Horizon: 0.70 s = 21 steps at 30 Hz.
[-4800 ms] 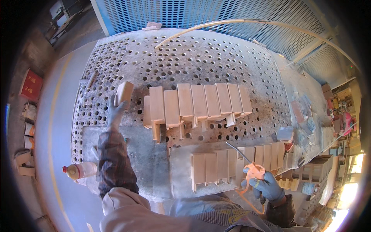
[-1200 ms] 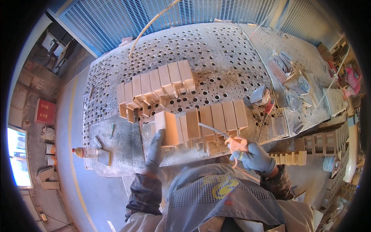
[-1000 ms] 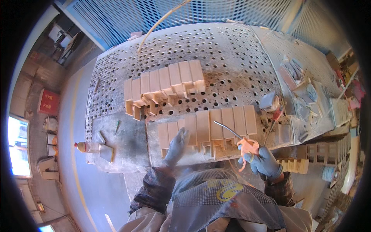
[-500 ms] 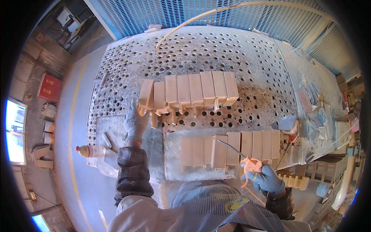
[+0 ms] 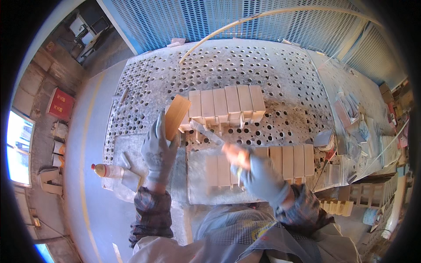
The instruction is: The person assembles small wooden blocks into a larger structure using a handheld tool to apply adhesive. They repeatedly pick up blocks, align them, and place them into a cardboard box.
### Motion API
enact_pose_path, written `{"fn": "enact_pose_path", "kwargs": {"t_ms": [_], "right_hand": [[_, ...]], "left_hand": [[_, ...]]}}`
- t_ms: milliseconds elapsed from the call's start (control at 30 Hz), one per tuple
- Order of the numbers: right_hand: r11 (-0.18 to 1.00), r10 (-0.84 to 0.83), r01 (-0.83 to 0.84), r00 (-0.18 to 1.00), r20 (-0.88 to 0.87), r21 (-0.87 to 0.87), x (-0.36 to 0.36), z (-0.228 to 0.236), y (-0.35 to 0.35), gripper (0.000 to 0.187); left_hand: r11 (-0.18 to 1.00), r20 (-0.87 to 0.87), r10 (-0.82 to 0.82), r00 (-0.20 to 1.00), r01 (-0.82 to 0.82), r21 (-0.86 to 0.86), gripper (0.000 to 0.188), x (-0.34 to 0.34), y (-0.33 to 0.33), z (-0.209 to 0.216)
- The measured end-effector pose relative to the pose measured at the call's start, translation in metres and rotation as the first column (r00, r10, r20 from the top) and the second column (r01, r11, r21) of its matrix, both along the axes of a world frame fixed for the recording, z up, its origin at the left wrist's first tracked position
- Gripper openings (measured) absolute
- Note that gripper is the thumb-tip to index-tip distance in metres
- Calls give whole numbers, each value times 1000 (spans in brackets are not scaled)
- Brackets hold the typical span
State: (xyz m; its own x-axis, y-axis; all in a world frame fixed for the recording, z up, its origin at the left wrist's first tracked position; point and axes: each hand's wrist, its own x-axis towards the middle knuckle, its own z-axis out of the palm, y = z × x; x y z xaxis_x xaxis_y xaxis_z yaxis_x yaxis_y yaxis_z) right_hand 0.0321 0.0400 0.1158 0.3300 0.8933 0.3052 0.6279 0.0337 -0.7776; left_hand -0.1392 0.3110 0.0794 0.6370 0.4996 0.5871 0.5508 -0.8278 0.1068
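My left hand (image 5: 158,151), in a grey work glove, is closed around a wooden block (image 5: 177,115) at the left end of the back row. The block is tilted and leans over its neighbours. In my right hand (image 5: 265,179), also gloved, is an air blow gun (image 5: 237,155) with an orange body and a thin nozzle. Motion blurs the hand and the gun. The nozzle points up and left, toward the held block. Beside it stands the back row of wooden blocks (image 5: 226,103), with short pegs facing me. My right hand partly covers the front row of wooden blocks (image 5: 287,160).
The worktable (image 5: 144,87) is full of round holes. A plastic bottle (image 5: 109,171) lies at its left edge. Sanding pads (image 5: 323,139) and scraps lie at the right. A pale hose (image 5: 263,14) arches before a blue perforated panel (image 5: 166,22).
My left hand has taken the end block and tilted it away from the row. My right hand has swung left and inward with the air blow gun, toward that block.
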Motion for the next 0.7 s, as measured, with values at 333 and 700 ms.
{"fn": "enact_pose_path", "kwargs": {"t_ms": [333,700], "right_hand": [[992,-23,-76,651,-759,-96,11,-2,-114,43],[921,-268,-96,547,-793,-378,33,-4,-208,33]], "left_hand": [[-247,694,558,454,890,-384,47,-23,-117,-26],[571,163,222,961,8,-821,54,-2,-198,-67]]}}
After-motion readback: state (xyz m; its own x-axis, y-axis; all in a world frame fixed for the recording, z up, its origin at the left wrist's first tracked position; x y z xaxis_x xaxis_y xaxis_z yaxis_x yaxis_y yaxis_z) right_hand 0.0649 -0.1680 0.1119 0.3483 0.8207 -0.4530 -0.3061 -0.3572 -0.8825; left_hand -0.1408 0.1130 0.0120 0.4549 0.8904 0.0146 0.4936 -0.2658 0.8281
